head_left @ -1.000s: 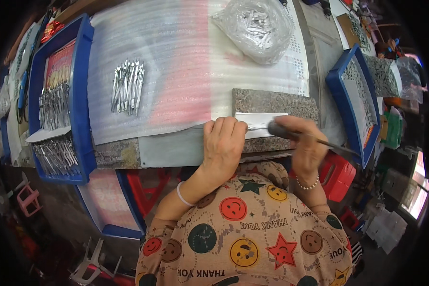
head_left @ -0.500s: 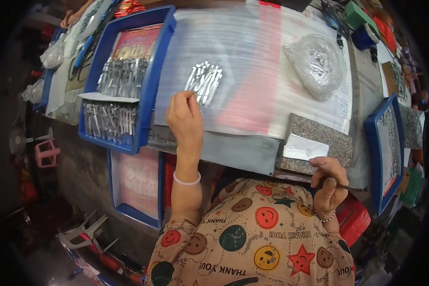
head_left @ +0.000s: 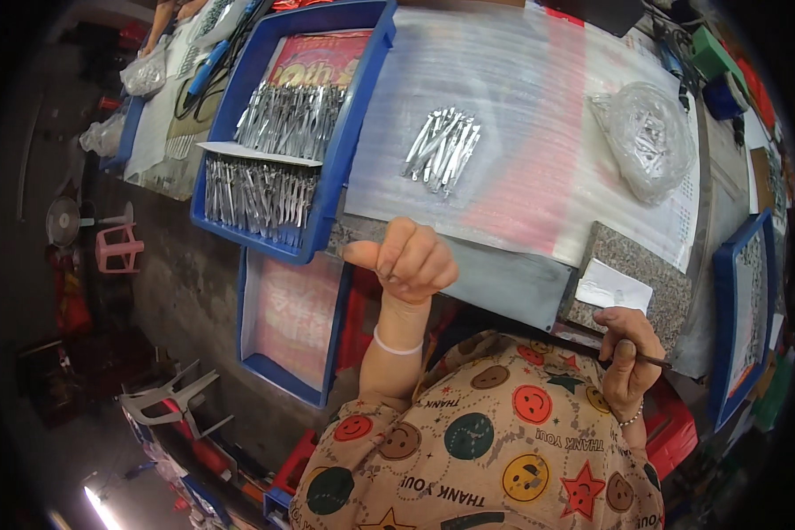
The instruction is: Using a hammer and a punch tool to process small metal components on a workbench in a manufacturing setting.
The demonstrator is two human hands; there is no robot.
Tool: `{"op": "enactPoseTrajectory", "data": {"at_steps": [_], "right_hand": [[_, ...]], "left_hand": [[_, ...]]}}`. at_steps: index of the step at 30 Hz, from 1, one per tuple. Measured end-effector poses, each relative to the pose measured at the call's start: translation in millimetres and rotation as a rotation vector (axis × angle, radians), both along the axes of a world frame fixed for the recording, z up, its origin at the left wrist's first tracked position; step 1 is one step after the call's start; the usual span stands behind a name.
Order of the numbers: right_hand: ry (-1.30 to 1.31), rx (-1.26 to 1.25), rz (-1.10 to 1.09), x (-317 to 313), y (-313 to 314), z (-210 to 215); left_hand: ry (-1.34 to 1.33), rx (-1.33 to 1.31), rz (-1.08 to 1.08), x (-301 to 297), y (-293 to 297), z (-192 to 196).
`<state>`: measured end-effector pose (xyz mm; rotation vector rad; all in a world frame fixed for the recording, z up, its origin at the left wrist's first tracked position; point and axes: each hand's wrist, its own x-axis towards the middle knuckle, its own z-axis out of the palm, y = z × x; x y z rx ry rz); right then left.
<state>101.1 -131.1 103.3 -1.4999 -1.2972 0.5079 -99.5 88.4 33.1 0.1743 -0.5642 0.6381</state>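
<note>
The right hand (head_left: pixel 625 353) grips a thin dark rod (head_left: pixel 592 340) near its far end, fingers closed around it, held just above the lap at the near edge of the desk (head_left: pixel 503 278). The rod looks stiff, light and smooth; a grip toward one end, as here, leaves the long end free to swing, so a hold nearer the middle would steady it. The left hand (head_left: pixel 408 261) is raised over the desk edge, fingers curled in with the thumb out; whether it holds anything cannot be told. Just beyond the right hand a grey stone block (head_left: pixel 632 256) lies on the desk with a white paper slip (head_left: pixel 611 287) on it. Farther out, a loose bundle of small metal tools (head_left: pixel 442 150) rests on white foam sheet (head_left: pixel 521 97); they look hard, slippery and light, best taken by the shanks. To the left, a blue tray (head_left: pixel 349 150) holds rows of similar tools, split by a white card, with a pink printed sheet under them. A second blue tray (head_left: pixel 287 318), below the desk, has a pink liner. At the far right sits a clear plastic bag (head_left: pixel 649 132) of metal parts, soft and crinkly.
</note>
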Motion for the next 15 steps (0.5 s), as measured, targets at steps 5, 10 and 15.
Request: {"op": "enactPoseTrajectory", "data": {"at_steps": [5,10,15], "right_hand": [[-0.018,-0.061,-0.001,-2.1,0.5,3.0],[-0.038,-0.116,0.002,-3.7,2.6,4.3],[-0.029,-0.128,0.056,-5.5,8.0,4.7]], "left_hand": [[-0.077,0.000,-0.001,1.5,-3.5,-2.4],[-0.138,0.001,-0.023,6.9,-10.7,-0.9],[0.022,0.060,0.054,-5.1,-7.9,6.5]]}}
